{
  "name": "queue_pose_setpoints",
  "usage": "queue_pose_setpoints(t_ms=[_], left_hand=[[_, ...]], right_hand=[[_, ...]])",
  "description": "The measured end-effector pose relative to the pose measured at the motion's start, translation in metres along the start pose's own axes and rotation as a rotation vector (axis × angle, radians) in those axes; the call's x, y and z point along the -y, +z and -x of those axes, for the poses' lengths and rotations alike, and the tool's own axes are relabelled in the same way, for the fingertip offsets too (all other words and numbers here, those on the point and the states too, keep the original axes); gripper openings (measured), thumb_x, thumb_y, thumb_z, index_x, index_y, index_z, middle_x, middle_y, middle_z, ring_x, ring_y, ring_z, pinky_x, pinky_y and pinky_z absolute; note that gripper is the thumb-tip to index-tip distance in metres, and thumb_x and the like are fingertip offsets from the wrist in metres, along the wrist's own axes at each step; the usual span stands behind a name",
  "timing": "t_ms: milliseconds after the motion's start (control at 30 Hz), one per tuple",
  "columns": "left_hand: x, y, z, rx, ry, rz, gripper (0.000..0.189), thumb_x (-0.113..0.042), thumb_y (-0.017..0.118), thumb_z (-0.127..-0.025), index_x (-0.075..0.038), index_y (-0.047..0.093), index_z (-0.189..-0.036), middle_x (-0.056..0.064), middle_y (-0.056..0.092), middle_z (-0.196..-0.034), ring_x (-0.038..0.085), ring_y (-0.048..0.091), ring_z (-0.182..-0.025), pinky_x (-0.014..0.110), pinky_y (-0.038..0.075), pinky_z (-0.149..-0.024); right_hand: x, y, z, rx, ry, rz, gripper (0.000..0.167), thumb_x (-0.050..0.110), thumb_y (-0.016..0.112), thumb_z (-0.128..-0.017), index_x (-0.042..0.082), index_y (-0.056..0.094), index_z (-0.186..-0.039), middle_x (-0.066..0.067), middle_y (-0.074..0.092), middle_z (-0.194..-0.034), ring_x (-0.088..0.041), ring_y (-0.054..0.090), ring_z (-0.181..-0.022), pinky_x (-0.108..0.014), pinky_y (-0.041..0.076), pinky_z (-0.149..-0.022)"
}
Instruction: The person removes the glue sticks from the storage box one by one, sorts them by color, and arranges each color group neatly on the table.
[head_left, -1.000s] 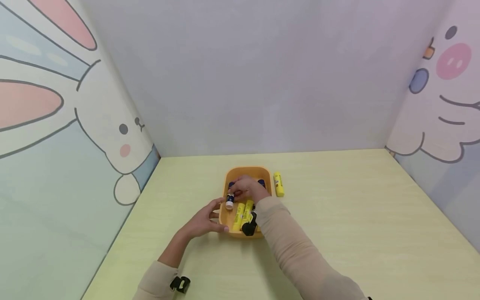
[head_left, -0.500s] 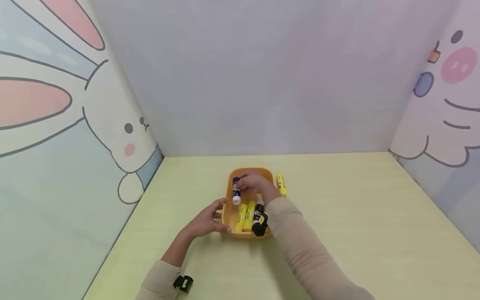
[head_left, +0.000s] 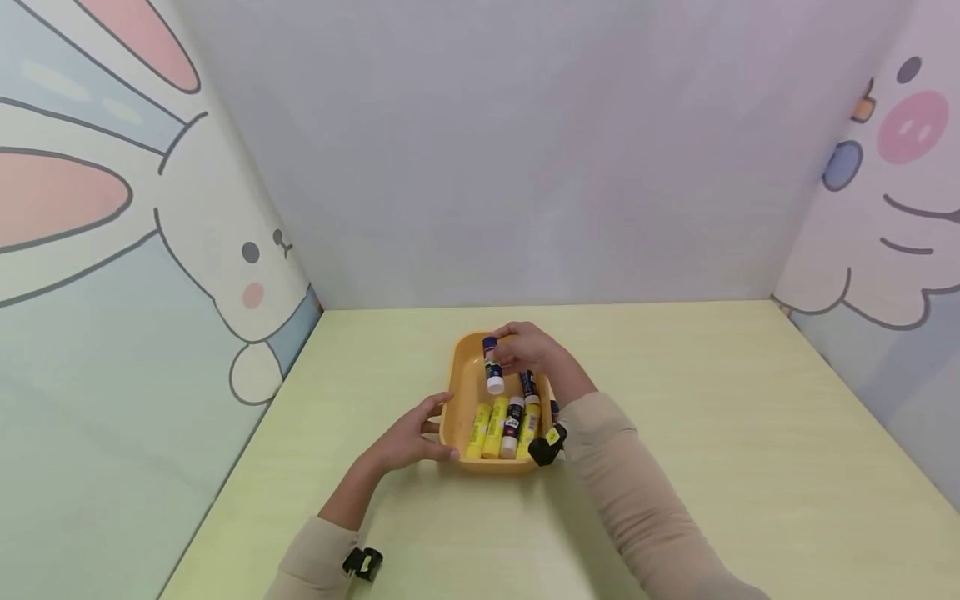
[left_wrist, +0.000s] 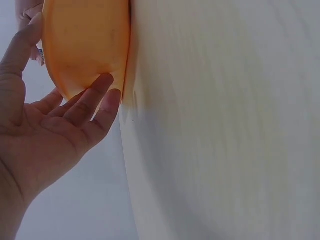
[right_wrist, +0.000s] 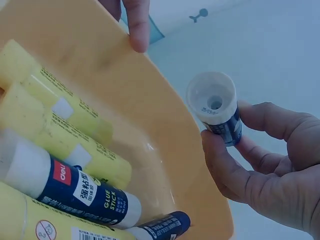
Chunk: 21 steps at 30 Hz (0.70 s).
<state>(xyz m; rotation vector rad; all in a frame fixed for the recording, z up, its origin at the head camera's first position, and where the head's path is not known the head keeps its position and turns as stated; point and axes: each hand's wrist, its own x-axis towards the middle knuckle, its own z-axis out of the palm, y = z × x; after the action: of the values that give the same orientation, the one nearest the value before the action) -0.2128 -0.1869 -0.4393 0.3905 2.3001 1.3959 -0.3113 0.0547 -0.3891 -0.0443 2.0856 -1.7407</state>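
Observation:
My right hand (head_left: 525, 346) pinches a navy and white glue stick (head_left: 492, 367) between thumb and fingers, over the far left part of an orange tray (head_left: 459, 417). In the right wrist view its hollow white end faces the camera, beside the tray's rim. My left hand (head_left: 411, 437) holds the tray's near left side, fingertips against the outer wall in the left wrist view and thumb near the front corner. Inside the tray, yellow glue sticks (right_wrist: 60, 100) lie beside a navy glue stick (right_wrist: 85, 192), with another navy one (right_wrist: 165, 227) farther along.
The tray stands on a pale wooden table (head_left: 697, 417). A dark blue item (head_left: 554, 409) shows at the tray's right edge, partly behind my right wrist. A grey wall (head_left: 525, 167) closes the back, with cartoon-painted panels at both sides.
My right hand has raised the navy glue stick from among the others and shifted right with it. The yellow stick right of the tray is now hidden behind my right arm. My left hand stays at the tray.

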Motion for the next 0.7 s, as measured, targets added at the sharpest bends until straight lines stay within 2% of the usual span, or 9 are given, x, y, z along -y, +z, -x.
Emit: queue_pose_setpoints(t_ms=[300,700], left_hand=[[0.001,0.001,-0.004,-0.004,-0.003,-0.01,0.093,-0.027,0.083,-0.07,-0.018,0.029,-0.145,0.011,0.035,-0.142,0.03,0.05,-0.114,0.042,0.051,-0.08],[0.001,0.001,-0.003,-0.002,0.015,0.013,0.093,-0.023,0.083,-0.07,-0.018,0.029,-0.145,0.014,0.033,-0.143,0.032,0.049,-0.115,0.043,0.05,-0.081]], right_hand=[[0.0,-0.02,0.018,0.004,-0.029,-0.003,0.048,0.003,0.064,-0.086,0.003,0.045,-0.129,-0.022,0.053,-0.116,-0.03,0.06,-0.092,-0.041,0.052,-0.078],[-0.001,-0.041,0.051,-0.02,-0.071,0.02,0.05,0.005,0.066,-0.085,0.002,0.044,-0.13,-0.022,0.054,-0.114,-0.03,0.059,-0.097,-0.039,0.053,-0.076]])
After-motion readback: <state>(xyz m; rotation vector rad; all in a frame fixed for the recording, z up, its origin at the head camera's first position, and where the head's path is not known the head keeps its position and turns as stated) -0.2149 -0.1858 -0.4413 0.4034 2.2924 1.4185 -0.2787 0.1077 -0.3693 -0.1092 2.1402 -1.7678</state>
